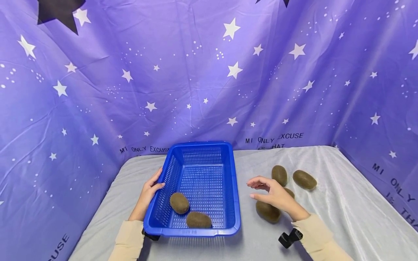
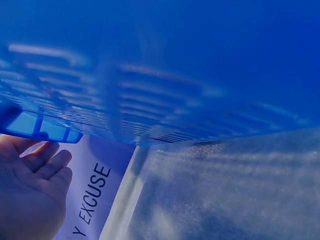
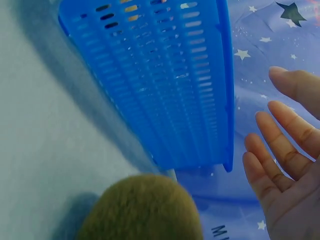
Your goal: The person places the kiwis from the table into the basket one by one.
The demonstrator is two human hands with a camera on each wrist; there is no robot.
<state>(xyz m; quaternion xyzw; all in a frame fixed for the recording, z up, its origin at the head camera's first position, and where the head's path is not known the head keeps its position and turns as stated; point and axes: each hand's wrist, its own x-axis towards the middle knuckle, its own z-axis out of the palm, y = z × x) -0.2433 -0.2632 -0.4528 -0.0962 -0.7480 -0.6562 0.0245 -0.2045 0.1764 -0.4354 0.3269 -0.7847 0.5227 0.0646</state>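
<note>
Where the right hand point(image 1: 272, 194) hovers, one kiwi point(image 1: 290, 192), mostly hidden

I've a blue basket point(image 1: 234, 188) at my left hand point(image 1: 149, 190), brown kiwis point(image 1: 304, 180) near my right hand point(image 1: 273, 194), grey cloth point(image 1: 346, 206) below, white-starred purple curtain point(image 1: 183, 79) beyond.

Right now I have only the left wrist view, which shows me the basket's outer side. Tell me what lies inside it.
Observer: Two brown kiwi-like fruits lie in the blue basket, toward its near end in the head view.
Operator: Now report on the right hand.
Observer: It holds nothing; thumb and fingertips stand apart.
Operator: Count the loose fruits.
Observer: Four show to the right of the basket, one mostly hidden by that hand.
</note>
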